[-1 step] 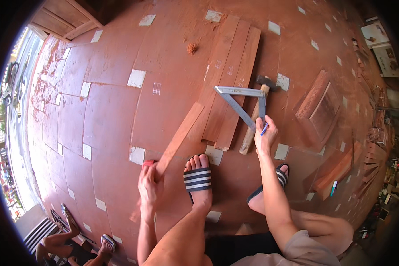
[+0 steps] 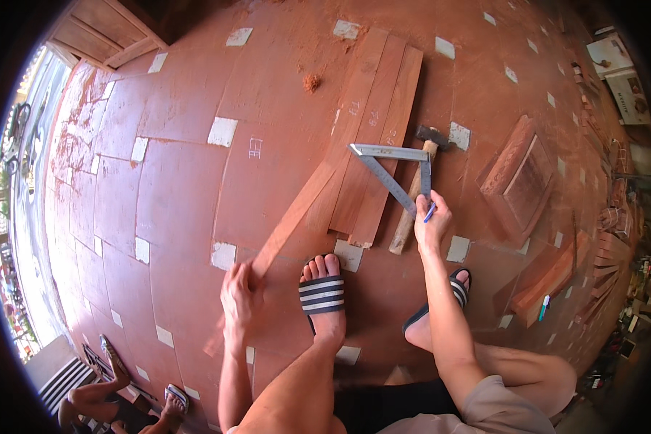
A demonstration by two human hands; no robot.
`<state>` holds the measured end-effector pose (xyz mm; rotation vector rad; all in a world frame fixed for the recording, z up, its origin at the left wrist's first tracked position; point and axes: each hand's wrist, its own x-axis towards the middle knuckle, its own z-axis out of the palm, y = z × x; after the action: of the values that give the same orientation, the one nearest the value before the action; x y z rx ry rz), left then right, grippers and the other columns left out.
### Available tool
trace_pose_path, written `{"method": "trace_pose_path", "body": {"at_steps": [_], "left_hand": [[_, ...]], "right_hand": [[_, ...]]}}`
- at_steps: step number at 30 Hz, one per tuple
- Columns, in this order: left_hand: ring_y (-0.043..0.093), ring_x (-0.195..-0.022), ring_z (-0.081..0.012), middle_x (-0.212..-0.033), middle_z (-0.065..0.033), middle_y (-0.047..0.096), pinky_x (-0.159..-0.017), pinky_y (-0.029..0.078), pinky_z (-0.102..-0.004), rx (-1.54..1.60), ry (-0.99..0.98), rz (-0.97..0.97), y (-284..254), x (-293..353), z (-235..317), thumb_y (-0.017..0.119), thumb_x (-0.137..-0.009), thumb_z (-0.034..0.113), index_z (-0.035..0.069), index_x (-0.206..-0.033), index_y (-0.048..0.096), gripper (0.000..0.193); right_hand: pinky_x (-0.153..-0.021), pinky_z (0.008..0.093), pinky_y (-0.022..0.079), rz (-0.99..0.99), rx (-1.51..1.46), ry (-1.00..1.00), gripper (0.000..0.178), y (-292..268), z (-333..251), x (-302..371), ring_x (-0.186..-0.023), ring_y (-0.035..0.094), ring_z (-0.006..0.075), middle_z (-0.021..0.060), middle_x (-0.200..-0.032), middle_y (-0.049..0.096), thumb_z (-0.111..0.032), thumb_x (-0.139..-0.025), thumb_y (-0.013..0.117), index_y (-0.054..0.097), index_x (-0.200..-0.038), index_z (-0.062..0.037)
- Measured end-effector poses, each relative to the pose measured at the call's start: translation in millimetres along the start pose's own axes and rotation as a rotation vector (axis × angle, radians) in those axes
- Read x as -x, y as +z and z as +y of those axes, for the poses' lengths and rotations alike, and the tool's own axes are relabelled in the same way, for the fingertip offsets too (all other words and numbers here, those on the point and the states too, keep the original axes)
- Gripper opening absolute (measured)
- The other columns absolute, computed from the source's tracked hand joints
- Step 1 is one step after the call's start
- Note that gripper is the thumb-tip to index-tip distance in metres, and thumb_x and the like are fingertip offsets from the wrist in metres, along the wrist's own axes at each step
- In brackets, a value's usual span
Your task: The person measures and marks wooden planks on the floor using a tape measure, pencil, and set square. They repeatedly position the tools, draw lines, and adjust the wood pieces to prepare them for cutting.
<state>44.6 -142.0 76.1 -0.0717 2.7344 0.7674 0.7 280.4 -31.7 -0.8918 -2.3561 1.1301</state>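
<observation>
My left hand (image 2: 240, 295) is closed round the near part of a narrow wooden strip (image 2: 295, 211). The strip slants away to the right, and its far end overlaps the edge of several long reddish boards (image 2: 372, 145) lying side by side on the floor. In my right hand (image 2: 433, 220) are a metal angle square (image 2: 388, 152), with a ruler set diagonally across it, and a blue pen (image 2: 430, 213). The square hovers over the boards and partly covers the handle of a hammer (image 2: 401, 226) lying beside them. Pencil-like marks show on the boards.
A framed wooden panel piece (image 2: 517, 177) lies to the right, with a wooden block (image 2: 550, 271) nearer and a green-white marker (image 2: 544, 308) next to it. My sandalled foot (image 2: 322, 293) stands before the boards. Another person's legs (image 2: 112, 398) show at lower left; a wooden cabinet (image 2: 108, 32) stands far left.
My left hand has shifted and turned slightly with the strip. A red thing that showed at its fingers is now out of sight. My right hand has barely moved.
</observation>
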Motion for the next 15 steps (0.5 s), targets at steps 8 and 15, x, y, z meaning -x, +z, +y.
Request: {"method": "trace_pose_path", "body": {"at_steps": [8, 15], "left_hand": [[0.069, -0.098, -0.0396, -0.1, -0.0146, 0.069, -0.086, 0.057, -0.0486, -0.14, 0.317, 0.045, -9.9, -128.5, -29.5, 0.077, -0.079, 0.0, 0.006, -0.118, 0.076, 0.039], [0.06, -0.124, -0.0434, -0.124, -0.0202, 0.066, -0.107, 0.048, -0.0554, -0.205, 0.259, 0.476, 17.5, -89.9, -26.6, 0.084, -0.084, 0.012, 0.005, -0.127, 0.069, 0.045]], "right_hand": [[-0.092, 0.0448, 0.059, -0.034, 0.169, -0.078, 0.039, -11.5, -9.7, 4.9, -0.103, 0.075, 0.0365, 0.0214, -0.115, 0.077, -0.016, -0.095, 0.08, 0.071, -0.129, 0.0009], [-0.087, 0.0405, 0.061, -0.01, 0.046, -0.108, 0.043, -17.3, -22.1, -15.5, -0.095, 0.076, 0.0282, 0.0195, -0.12, 0.078, -0.023, -0.099, 0.079, 0.07, -0.134, -0.0001]]}}
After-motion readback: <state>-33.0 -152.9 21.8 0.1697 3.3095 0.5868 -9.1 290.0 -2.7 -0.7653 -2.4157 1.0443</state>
